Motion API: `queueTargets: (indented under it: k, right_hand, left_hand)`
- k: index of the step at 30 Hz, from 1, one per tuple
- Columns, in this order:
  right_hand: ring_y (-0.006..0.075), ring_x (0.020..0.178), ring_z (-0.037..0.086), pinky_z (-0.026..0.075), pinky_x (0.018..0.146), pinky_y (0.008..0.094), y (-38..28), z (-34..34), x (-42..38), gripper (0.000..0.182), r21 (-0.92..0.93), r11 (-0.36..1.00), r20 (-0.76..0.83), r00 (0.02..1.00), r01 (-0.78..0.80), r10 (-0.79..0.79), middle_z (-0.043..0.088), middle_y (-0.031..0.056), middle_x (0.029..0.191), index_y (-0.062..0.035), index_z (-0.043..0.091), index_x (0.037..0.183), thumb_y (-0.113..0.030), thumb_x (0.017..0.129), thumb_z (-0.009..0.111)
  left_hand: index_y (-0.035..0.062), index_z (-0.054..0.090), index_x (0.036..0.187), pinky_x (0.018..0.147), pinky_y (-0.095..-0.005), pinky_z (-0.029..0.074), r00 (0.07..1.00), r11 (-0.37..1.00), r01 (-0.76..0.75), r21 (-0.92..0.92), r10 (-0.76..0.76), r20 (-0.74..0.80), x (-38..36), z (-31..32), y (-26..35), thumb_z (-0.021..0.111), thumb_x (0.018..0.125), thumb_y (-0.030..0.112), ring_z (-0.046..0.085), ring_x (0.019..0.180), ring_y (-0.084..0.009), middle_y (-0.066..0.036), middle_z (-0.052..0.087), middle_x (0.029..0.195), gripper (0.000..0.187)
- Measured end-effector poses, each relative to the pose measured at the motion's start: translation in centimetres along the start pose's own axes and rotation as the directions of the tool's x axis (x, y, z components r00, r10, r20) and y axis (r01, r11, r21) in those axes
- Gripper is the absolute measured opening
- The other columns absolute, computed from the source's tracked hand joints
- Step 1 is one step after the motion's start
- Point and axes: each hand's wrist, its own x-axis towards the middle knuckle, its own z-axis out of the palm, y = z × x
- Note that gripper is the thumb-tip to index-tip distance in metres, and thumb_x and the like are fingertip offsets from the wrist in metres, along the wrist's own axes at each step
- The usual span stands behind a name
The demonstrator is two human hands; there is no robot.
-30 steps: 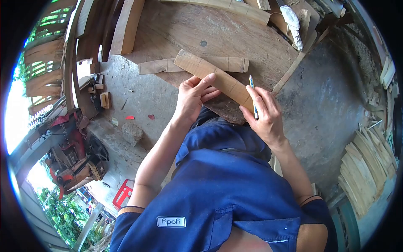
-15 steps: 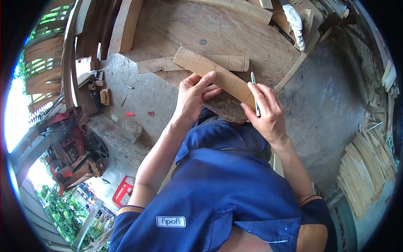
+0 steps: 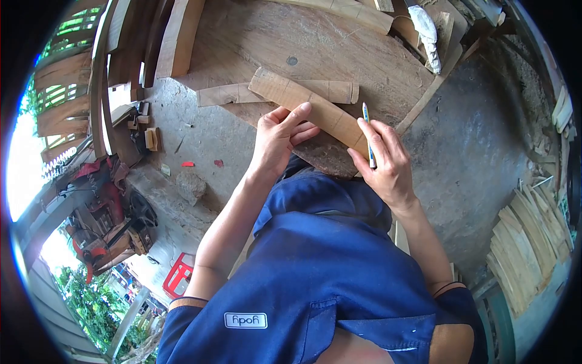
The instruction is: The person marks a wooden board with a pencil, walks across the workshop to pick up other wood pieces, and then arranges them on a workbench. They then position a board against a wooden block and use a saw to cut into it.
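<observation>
A short wooden board (image 3: 315,109) with thin marked lines across it lies aslant in front of me. My left hand (image 3: 282,136) grips its near edge, thumb on top and fingers beneath. In my right hand (image 3: 385,158) is a pencil (image 3: 368,133), its tip pointing away from me. That hand also rests at the board's right end. Under the board, a second, slightly curved wooden piece (image 3: 333,91) with similar cross lines lies on the wooden worktable (image 3: 254,36).
More curved wood pieces (image 3: 357,15) lie at the table's far side, near a white wrapped object (image 3: 425,39). Thick timbers (image 3: 182,36) stand at the left. A machine with a wheel (image 3: 139,209) and a red plastic stool (image 3: 179,274) are lower left. Stacked slats (image 3: 527,242) lie right.
</observation>
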Motion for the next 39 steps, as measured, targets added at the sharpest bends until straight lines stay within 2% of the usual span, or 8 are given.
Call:
queueTargets:
  k: [6,8,35,38,39]
  right_hand:
    - [0.0277,0.098,0.061,0.053,0.086,0.0375,0.05,0.01,0.06,0.066,0.004,1.000,-0.006,1.000,0.000,0.000,0.055,0.0128,0.111,-0.0018,0.051,0.132,-0.008,0.072,0.080]
    - [0.0275,0.098,0.061,0.053,0.085,0.0375,0.08,-0.03,0.00,0.066,0.002,1.000,-0.009,1.000,0.001,-0.001,0.055,0.0127,0.111,-0.0019,0.051,0.132,-0.008,0.072,0.080]
    - [0.0259,0.095,0.060,0.052,0.084,0.0364,-0.21,-0.13,0.08,0.066,-0.043,0.999,0.000,1.000,0.006,-0.006,0.054,0.0116,0.111,-0.0020,0.053,0.130,-0.011,0.071,0.081]
    - [0.0259,0.095,0.060,0.052,0.083,0.0358,0.08,-0.54,0.33,0.057,-0.023,1.000,-0.013,1.000,0.011,-0.012,0.057,0.0116,0.110,-0.0015,0.056,0.126,-0.011,0.075,0.079]
    - [0.0259,0.094,0.060,0.052,0.082,0.0354,0.39,-0.71,0.52,0.051,-0.022,0.998,-0.084,0.995,0.052,-0.054,0.058,0.0116,0.108,-0.0012,0.058,0.124,-0.011,0.077,0.077]
  left_hand:
    - [-0.0066,0.062,0.108,0.075,-0.0249,0.060,1.000,1.000,-0.001,0.026,0.000,0.007,0.12,-0.06,-0.20,0.069,0.092,0.021,0.069,0.080,-0.0148,-0.012,0.068,0.099,0.033]
    - [-0.0054,0.061,0.109,0.076,-0.0256,0.060,1.000,0.999,-0.020,0.044,0.020,0.002,0.05,0.06,-0.22,0.064,0.095,0.020,0.071,0.083,-0.0160,-0.013,0.069,0.100,0.029]
    - [-0.0044,0.061,0.108,0.077,-0.0281,0.060,0.999,0.997,-0.037,0.063,0.038,-0.012,-0.10,0.33,-0.16,0.064,0.094,0.020,0.071,0.086,-0.0192,-0.014,0.069,0.100,0.028]
    - [-0.0043,0.062,0.107,0.076,-0.0282,0.060,0.999,0.998,-0.035,0.051,0.036,-0.012,-0.05,0.35,-0.14,0.065,0.094,0.020,0.071,0.084,-0.0190,-0.013,0.069,0.098,0.028]
    - [-0.0043,0.062,0.107,0.076,-0.0282,0.060,0.999,0.998,-0.037,0.049,0.037,-0.014,0.01,0.32,-0.11,0.065,0.094,0.020,0.071,0.084,-0.0190,-0.013,0.069,0.098,0.028]
